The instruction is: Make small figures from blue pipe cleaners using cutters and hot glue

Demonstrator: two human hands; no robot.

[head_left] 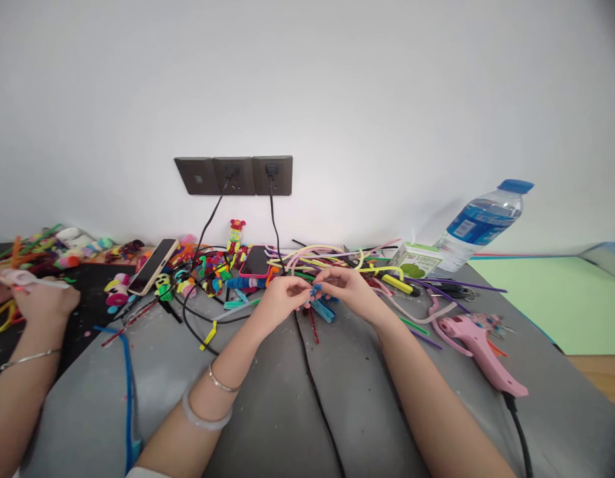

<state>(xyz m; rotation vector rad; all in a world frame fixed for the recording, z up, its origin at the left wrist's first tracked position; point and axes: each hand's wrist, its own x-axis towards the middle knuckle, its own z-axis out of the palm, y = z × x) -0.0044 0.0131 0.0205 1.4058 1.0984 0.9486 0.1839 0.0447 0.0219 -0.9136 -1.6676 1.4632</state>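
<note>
My left hand (281,297) and my right hand (347,287) meet over the middle of the grey table (267,405). Between their fingertips they pinch a small blue pipe-cleaner piece (316,291). More of the blue piece (324,309) lies on the table just below the fingers. My left wrist wears a pale bangle and a thin bracelet. A red pipe cleaner (313,326) lies under the hands.
A pink glue gun (481,348) lies to the right, its black cord running off the front edge. A water bottle (481,226) and a green box (415,260) stand at back right. Phones, cables and several colourful pipe cleaners crowd the back. Another person's hand (41,299) works at far left.
</note>
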